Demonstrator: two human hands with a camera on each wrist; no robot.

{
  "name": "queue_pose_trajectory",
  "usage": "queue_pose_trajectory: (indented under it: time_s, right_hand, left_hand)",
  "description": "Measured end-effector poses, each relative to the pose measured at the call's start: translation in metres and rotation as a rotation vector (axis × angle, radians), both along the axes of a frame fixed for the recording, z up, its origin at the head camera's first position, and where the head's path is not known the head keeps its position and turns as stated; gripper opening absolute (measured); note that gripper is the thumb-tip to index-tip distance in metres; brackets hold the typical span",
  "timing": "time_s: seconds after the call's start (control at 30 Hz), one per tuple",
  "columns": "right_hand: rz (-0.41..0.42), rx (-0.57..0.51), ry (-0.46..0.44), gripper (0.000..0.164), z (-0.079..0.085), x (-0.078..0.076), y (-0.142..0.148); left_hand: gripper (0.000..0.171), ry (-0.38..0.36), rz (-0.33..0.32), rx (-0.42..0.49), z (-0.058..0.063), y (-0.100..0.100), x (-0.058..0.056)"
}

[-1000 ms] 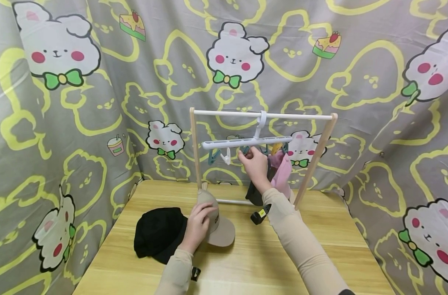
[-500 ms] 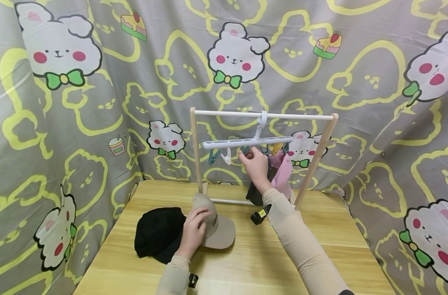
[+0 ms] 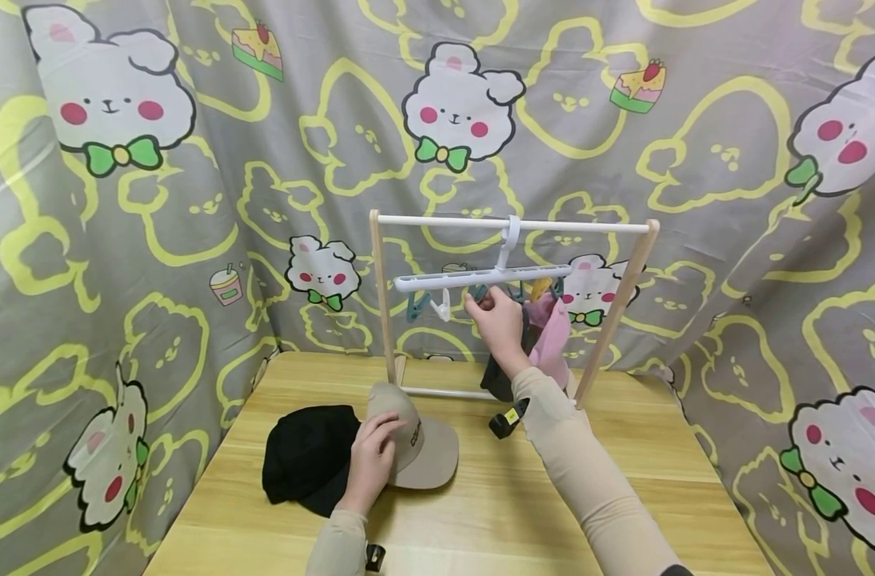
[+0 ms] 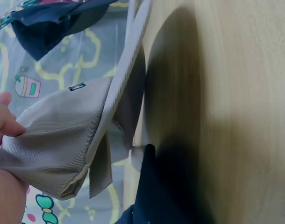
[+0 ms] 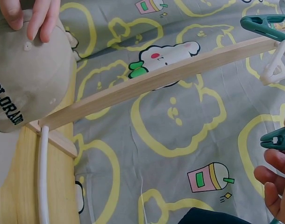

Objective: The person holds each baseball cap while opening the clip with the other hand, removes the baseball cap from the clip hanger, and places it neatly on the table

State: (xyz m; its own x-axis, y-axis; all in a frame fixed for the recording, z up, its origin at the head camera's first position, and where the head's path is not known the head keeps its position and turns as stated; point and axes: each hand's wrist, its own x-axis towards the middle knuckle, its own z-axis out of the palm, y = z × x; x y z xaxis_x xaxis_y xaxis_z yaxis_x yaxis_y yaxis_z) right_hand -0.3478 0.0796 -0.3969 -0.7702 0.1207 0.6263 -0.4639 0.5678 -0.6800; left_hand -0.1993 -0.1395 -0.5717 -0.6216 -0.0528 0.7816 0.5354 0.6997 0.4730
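Observation:
My left hand (image 3: 373,448) grips a beige baseball cap (image 3: 437,452) by the crown. Dark lettering shows on its front, and the brim stands over its own shadow on the wooden table in the left wrist view. Up at the rack, my right hand (image 3: 497,316) pinches a dark green clothespin (image 5: 275,139) under the white clip hanger (image 3: 445,280). That clothespin's tips point left with nothing between them. Left of it hang a white clip (image 3: 443,306) and another green clothespin (image 3: 417,306). A black cap (image 3: 308,448) lies left of my left hand.
A wooden rack (image 3: 617,312) with a white top rail carries the hanger. Pink cloth (image 3: 550,336) and dark cloth (image 3: 497,382) hang from its right half, partly behind my right arm. A patterned curtain (image 3: 351,136) closes off the back and sides.
My left hand has shifted a little left and toward me, bringing the beige cap nearer the black one and away from the rack's left post. The right hand stays at the clothespin.

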Motion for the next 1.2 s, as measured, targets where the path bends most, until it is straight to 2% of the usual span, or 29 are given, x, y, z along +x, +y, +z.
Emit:
queue_pose_trajectory:
  time_s: [0.2, 0.7, 1.2]
  right_hand:
    - [0.001, -0.003, 0.009, 0.031, 0.001, 0.001, 0.0]
    - [-0.005, 0.0, 0.008, 0.029, 0.001, 0.002, 0.001]
    - [-0.003, 0.001, 0.007, 0.032, -0.001, 0.001, 0.001]
  left_hand:
    - [0.04, -0.056, -0.002, 0.034, -0.005, -0.003, 0.004]
    - [0.045, -0.039, 0.021, 0.044, -0.013, -0.003, 0.009]
    - [0.042, -0.084, 0.05, 0.054, -0.017, -0.002, 0.015]
